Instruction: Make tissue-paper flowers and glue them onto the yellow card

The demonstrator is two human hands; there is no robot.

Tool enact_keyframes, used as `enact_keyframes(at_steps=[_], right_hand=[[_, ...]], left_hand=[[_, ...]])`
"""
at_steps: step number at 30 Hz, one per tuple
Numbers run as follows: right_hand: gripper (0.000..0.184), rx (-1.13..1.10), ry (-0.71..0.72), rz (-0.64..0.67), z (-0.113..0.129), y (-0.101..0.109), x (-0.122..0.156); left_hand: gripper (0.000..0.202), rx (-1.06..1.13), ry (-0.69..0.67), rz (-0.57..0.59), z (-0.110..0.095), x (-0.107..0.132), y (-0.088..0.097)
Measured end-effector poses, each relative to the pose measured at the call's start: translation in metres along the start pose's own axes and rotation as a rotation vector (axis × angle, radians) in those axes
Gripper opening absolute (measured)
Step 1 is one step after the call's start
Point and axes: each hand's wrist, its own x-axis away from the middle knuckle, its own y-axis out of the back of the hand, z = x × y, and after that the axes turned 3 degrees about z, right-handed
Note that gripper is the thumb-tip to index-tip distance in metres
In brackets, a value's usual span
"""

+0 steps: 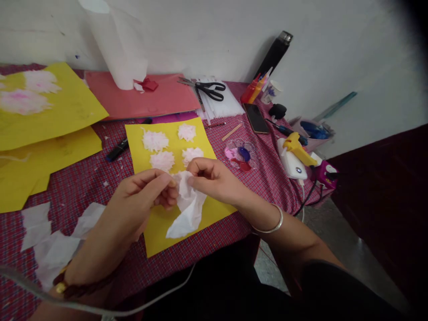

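Observation:
Between both hands, a crumpled piece of white tissue paper (190,203) hangs over a yellow sheet (160,243). My left hand (143,194) pinches the tissue's upper left edge between thumb and fingers. On the other side, my right hand (216,178) is closed on its upper right edge. Several pinkish-white crumpled tissue flowers (155,140) sit on the yellow sheet just beyond my fingers. Loose white tissue pieces (56,247) lie at the left, partly hidden by my left forearm.
More yellow sheets (67,133) lie left. Behind are a red folder (160,96), a paper roll (123,58) and black-handled scissors (210,89). Toward the right are a paint palette (252,156), a phone (256,118) and a yellow glue gun (299,149). A cable (147,305) crosses the foreground.

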Motion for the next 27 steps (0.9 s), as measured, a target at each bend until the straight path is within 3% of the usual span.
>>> enact_keyframes(at_steps=[3,7,16,20,27], right_hand=[[0.023,0.059,0.021,-0.016,-0.0012,-0.0005,0.0002],[0.022,0.165,0.032,0.004,-0.0047,-0.0023,0.0015],[0.019,0.219,0.063,0.086,-0.0024,-0.0055,0.0035],[0.017,0.232,0.04,0.024,-0.0039,-0.0037,0.0028],[0.019,0.115,0.004,-0.067,-0.0026,-0.0005,0.0007]], left_hand=[[0.031,-0.019,0.015,0.035,-0.0016,0.0009,0.0],[0.026,-0.19,-0.034,0.082,-0.0016,0.0019,-0.0004],[0.015,-0.557,-0.176,-0.098,-0.0045,0.0018,0.0],[0.017,-0.497,-0.127,-0.106,-0.0073,0.0032,-0.0021],[0.011,-0.138,-0.046,-0.124,0.0,0.0019,-0.0002]])
